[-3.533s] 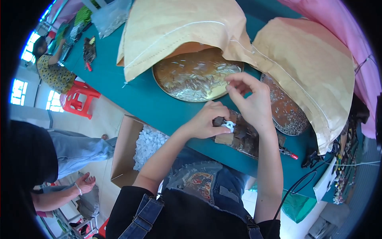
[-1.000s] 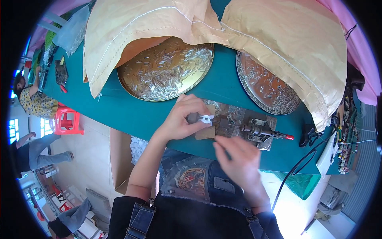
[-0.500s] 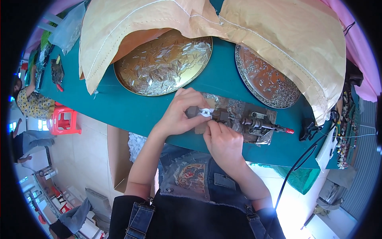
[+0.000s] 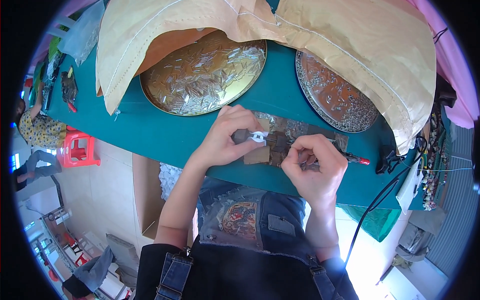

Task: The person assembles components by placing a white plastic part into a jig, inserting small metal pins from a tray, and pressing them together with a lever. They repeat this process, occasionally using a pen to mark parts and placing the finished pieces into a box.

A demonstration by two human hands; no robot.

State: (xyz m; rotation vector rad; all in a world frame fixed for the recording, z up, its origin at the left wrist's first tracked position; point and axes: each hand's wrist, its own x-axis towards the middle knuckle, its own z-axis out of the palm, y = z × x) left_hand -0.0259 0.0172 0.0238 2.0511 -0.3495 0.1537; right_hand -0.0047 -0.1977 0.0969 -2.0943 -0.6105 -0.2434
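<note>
Our left hand [image 4: 227, 138] pinches a white clip [image 4: 258, 138] at the left of the metal tool [image 4: 280, 143]. Our right hand [image 4: 318, 167] curls over the tool; we cannot tell if it grips anything. Beyond sits a gold tray [image 4: 239, 90].

A small-parts assembly workshop is indicated by a long green worktable [image 4: 150, 132], on which round trays [image 4: 231, 93] of loose small pieces [image 4: 212, 65] are set partly beneath brown paper sacks [image 4: 360, 45], a metal fixture [image 4: 278, 144] is laid, and another person [image 4: 42, 130] is stationed farther along.
</note>
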